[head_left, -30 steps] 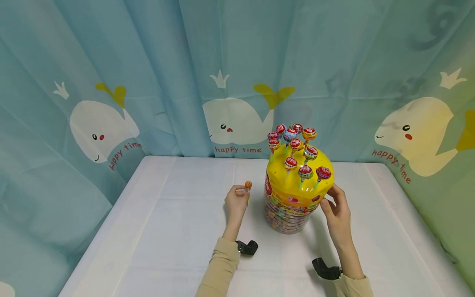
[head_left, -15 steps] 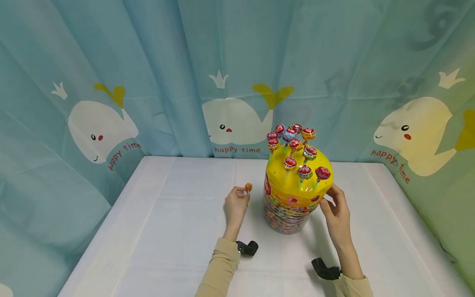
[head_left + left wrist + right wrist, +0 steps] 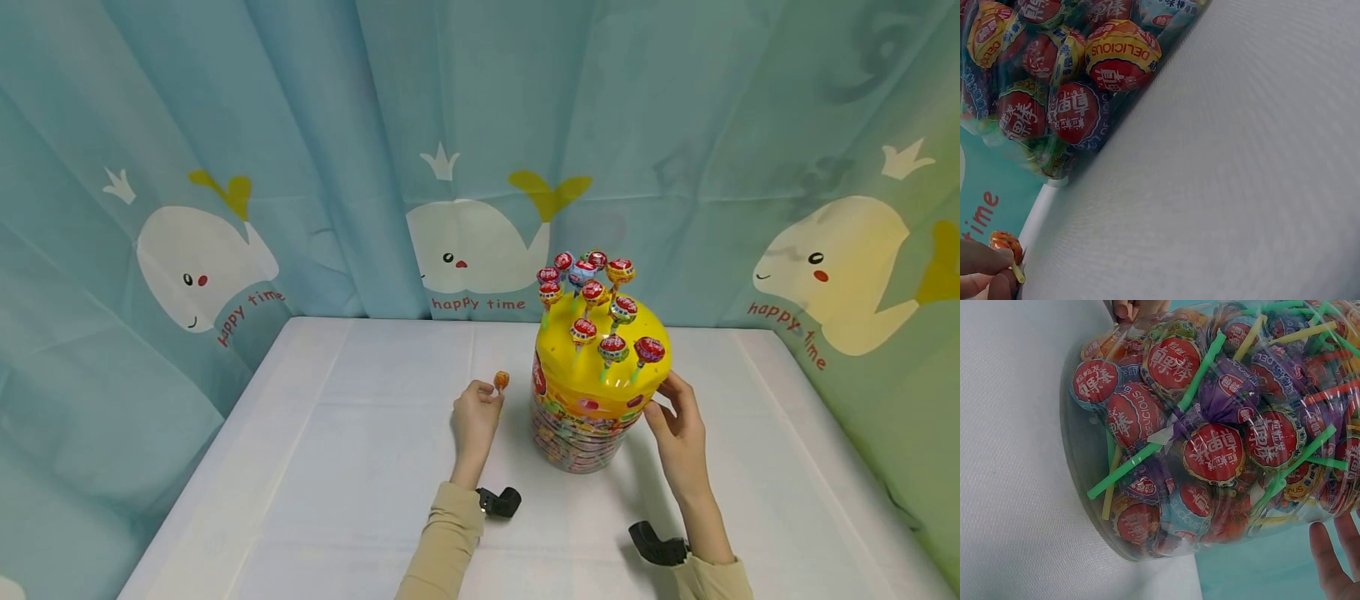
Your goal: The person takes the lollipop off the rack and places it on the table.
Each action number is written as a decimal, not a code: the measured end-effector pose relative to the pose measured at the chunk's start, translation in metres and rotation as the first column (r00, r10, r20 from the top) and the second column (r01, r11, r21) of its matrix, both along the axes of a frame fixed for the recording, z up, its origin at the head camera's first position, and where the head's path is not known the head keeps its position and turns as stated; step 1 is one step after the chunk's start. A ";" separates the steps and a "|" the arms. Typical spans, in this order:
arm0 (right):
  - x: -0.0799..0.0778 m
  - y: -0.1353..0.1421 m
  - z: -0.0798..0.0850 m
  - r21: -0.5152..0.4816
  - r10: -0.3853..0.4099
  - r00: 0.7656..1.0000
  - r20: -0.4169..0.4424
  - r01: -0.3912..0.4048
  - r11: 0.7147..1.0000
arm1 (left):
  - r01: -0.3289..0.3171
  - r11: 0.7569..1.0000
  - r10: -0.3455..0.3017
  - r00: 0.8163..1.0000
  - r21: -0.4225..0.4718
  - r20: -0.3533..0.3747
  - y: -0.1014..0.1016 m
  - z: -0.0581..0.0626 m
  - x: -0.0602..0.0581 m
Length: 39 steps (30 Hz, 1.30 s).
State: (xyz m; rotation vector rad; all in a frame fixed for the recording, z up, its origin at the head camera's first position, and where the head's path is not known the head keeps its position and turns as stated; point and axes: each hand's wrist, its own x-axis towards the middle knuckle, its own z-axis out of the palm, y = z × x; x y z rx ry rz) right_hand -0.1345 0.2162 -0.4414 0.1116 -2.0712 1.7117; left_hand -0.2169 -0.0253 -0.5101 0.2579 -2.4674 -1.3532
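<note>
Hanging behind everything: blue-green whale curtain (image 3: 322, 125). White table (image 3: 360, 483) below. Candy-filled jar (image 3: 573, 450) stands upright between the hands, yellow lid (image 3: 557, 357) studded with upright lollipops (image 3: 612, 348). Right hand (image 3: 684, 437): fingers spread at jar's right side, same as 1 s ago. Left hand (image 3: 475, 421) pinches orange lollipop (image 3: 501, 380) left of jar, slightly lower now; axis near upright, candy end up.

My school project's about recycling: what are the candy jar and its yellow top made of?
The jar looks like clear, ridged plastic: candies show through, light glints off it. The yellow top seems glossy plastic too, judging by its highlights.
</note>
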 end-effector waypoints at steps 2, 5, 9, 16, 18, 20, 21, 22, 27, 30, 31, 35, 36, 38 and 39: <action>0.000 0.000 0.000 0.000 -0.002 1.000 0.004 0.002 1.000 | -0.003 1.000 0.003 1.000 0.009 0.003 0.000 -0.001 0.000; 0.000 0.000 0.000 0.003 -0.006 1.000 0.008 0.006 1.000 | -0.007 1.000 0.007 1.000 0.030 0.012 -0.001 -0.002 -0.001; 0.000 0.000 0.001 0.011 -0.007 1.000 0.012 0.007 1.000 | -0.004 0.997 0.003 1.000 0.072 0.024 -0.002 0.000 0.000; 0.000 -0.001 0.001 0.015 -0.002 1.000 0.006 0.002 1.000 | 0.001 0.988 -0.002 1.000 0.153 0.005 -0.002 0.013 0.002; 0.000 -0.001 0.001 0.013 -0.003 1.000 0.003 0.002 1.000 | 0.012 0.985 -0.009 1.000 0.172 -0.018 -0.001 0.019 0.003; 0.000 -0.001 0.001 0.011 -0.004 1.000 0.001 0.004 1.000 | 0.024 0.981 -0.015 0.999 0.191 -0.046 0.000 0.025 0.005; 0.000 -0.001 0.001 0.011 -0.005 1.000 0.000 0.005 1.000 | 0.028 0.980 -0.016 0.998 0.199 -0.061 0.000 0.028 0.006; 0.000 -0.001 0.001 0.012 -0.006 1.000 0.000 0.006 1.000 | 0.030 0.979 -0.016 0.997 0.204 -0.069 0.001 0.031 0.007; 0.001 -0.001 0.002 0.016 -0.010 1.000 0.007 0.010 1.000 | 0.040 0.974 -0.013 0.993 0.225 -0.118 0.003 0.046 0.013; 0.001 -0.001 0.002 0.016 -0.012 1.000 0.014 0.012 1.000 | 0.049 0.974 -0.013 0.987 0.221 -0.161 0.004 0.055 0.017; 0.001 -0.001 0.002 0.015 -0.013 1.000 0.017 0.013 1.000 | 0.056 0.974 -0.016 0.983 0.218 -0.181 0.004 0.058 0.018; 0.001 -0.001 0.003 0.010 -0.012 1.000 0.020 0.012 1.000 | 0.082 0.973 -0.025 0.968 0.217 -0.251 0.006 0.069 0.023; 0.001 -0.001 0.003 0.011 -0.013 1.000 0.020 0.012 1.000 | 0.091 0.971 -0.030 0.964 0.223 -0.263 0.006 0.072 0.025; 0.001 -0.001 0.003 0.010 -0.012 1.000 0.018 0.011 1.000 | 0.106 0.966 -0.037 0.959 0.238 -0.280 0.007 0.078 0.029; 0.001 -0.001 0.003 0.012 -0.011 1.000 0.017 0.011 1.000 | 0.115 0.963 -0.042 0.957 0.244 -0.288 0.008 0.081 0.032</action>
